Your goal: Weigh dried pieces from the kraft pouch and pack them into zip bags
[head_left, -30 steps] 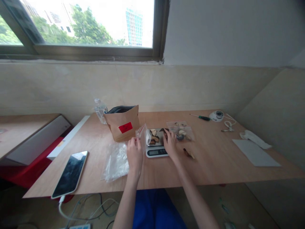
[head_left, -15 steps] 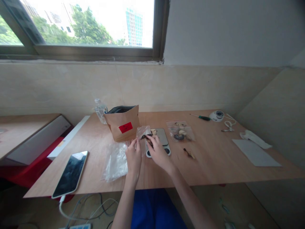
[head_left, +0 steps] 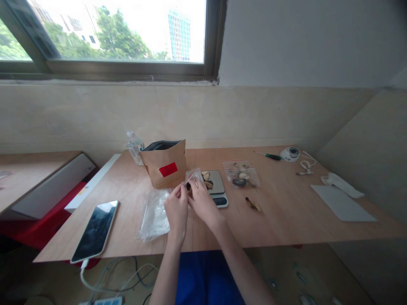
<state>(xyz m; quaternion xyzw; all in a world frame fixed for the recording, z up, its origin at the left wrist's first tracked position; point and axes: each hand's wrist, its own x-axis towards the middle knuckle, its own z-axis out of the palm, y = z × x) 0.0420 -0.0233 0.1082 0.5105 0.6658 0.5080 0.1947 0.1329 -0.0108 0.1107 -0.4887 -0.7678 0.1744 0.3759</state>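
My left hand point(head_left: 176, 207) pinches a small clear zip bag point(head_left: 193, 173) at its near left edge. My right hand point(head_left: 202, 199) is closed at the same bag's mouth, close against the left fingertips. Dark brown dried pieces show between the two hands, partly hidden by the fingers. Just right of my right hand is a white kitchen scale point(head_left: 218, 182), bearing several dried mushroom-like slices point(head_left: 207, 180). Left of my left hand, a larger empty-looking clear plastic bag point(head_left: 154, 216) lies flat on the table.
A brown paper pouch point(head_left: 165, 165) stands open beyond the hands, beside a plastic bottle point(head_left: 135, 148). To the right lie filled zip bags point(head_left: 241, 173), a loose dried piece point(head_left: 253, 204), a screwdriver point(head_left: 272, 156) and a white camera point(head_left: 289, 154). A phone point(head_left: 95, 231) lies at front left.
My right hand has moved left and slightly down to the bag's mouth with the dark piece, uncovering the slices and more of the scale. My left hand has shifted slightly left.
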